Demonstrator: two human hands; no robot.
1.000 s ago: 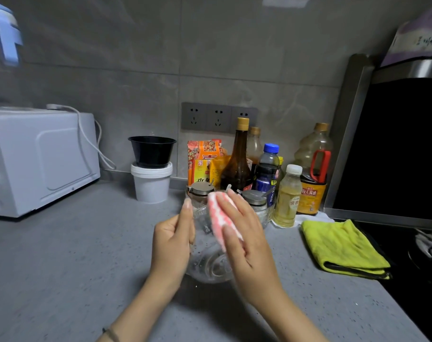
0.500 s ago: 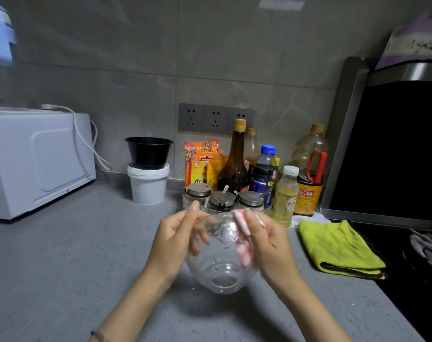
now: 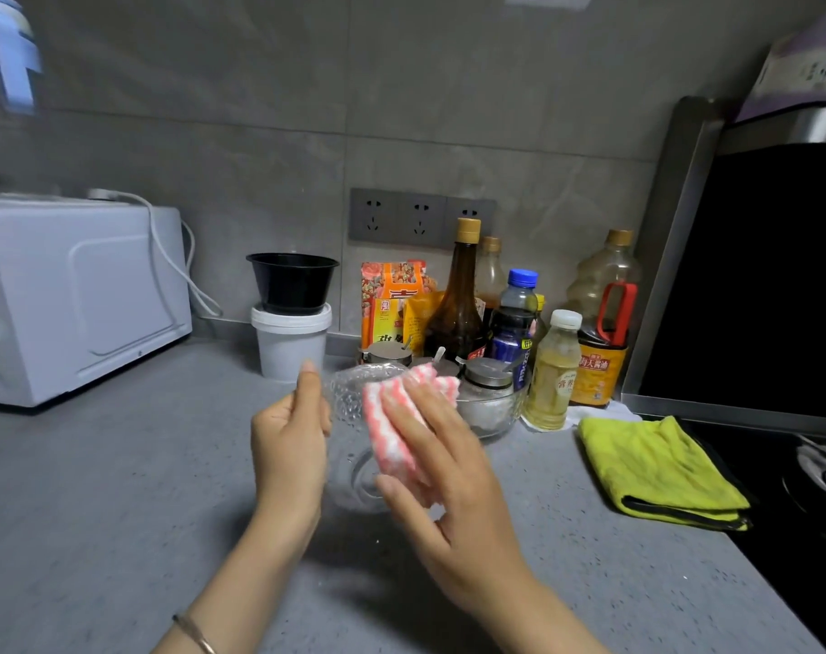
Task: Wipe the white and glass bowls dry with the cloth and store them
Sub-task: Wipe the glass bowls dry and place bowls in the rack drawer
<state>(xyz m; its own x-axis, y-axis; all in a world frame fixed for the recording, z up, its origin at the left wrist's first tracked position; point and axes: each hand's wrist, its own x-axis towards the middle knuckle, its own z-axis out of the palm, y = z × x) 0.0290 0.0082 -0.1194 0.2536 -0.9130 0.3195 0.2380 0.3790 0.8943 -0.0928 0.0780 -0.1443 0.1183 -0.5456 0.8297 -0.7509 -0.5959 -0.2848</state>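
Note:
A clear glass bowl (image 3: 354,469) is held tilted above the grey counter (image 3: 95,512), its opening turned to the right. My left hand (image 3: 288,446) grips its left rim, thumb side up. My right hand (image 3: 444,483) holds a pink-and-white cloth (image 3: 401,427) and presses it against the bowl's inside and right rim. The bowl's right half is hidden by the cloth and hand. A white tub (image 3: 290,344) with a black bowl (image 3: 292,283) on top stands at the back by the wall.
A white microwave (image 3: 71,295) fills the left. Sauce bottles (image 3: 463,299), packets and lidded condiment jars (image 3: 486,394) crowd the wall behind the bowl. A folded yellow cloth (image 3: 656,469) lies right, by the black stove (image 3: 807,488).
The cloth has come up from low inside the bowl to its upper right rim and spread flat under my right fingers. My left hand has turned the bowl more onto its side.

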